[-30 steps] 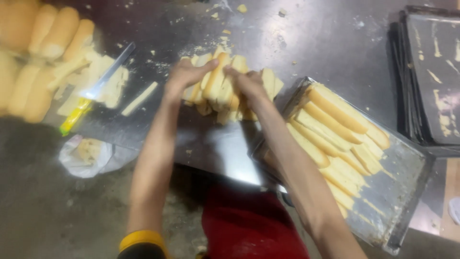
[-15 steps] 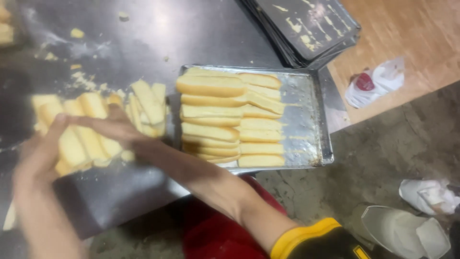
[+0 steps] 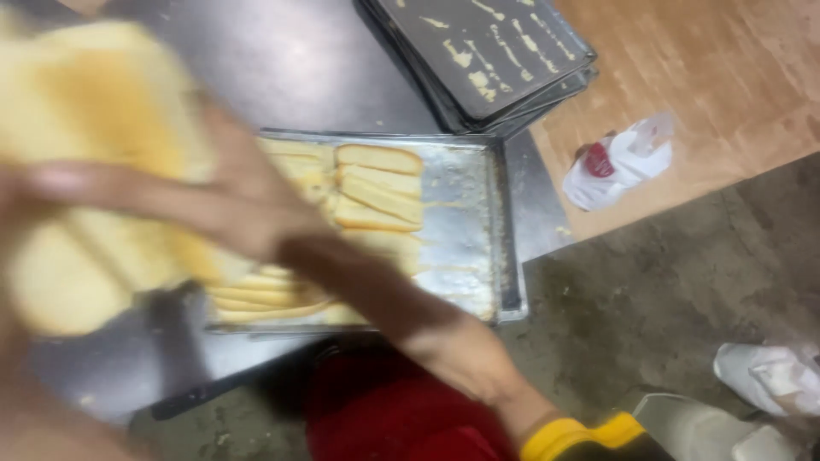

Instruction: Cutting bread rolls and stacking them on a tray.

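A blurred stack of yellow bread slices (image 3: 94, 171) fills the left of the frame, raised above the dark metal table (image 3: 282, 68). The right hand (image 3: 231, 209) lies flat across the front of the stack with fingers spread, pressing on it. The left hand (image 3: 17, 196) shows only as a smear at the far left edge; it seems to brace the other side, though its grip cannot be told.

The stack is held by pressure alone, so any slackening could let the middle slices slide out, or the soft slices could buckle and break.

Just right of the stack, a shallow steel tray (image 3: 465, 222) sits at frame centre, its near corner reaching the table's lower edge. It already holds rows of slices (image 3: 376, 192) on its left half; its right half is bare. Above it, at upper centre, dark baking sheets (image 3: 487, 51) are stacked, leaving little free table beyond. A crumpled white bag (image 3: 619, 162) lies on the wooden surface at right.
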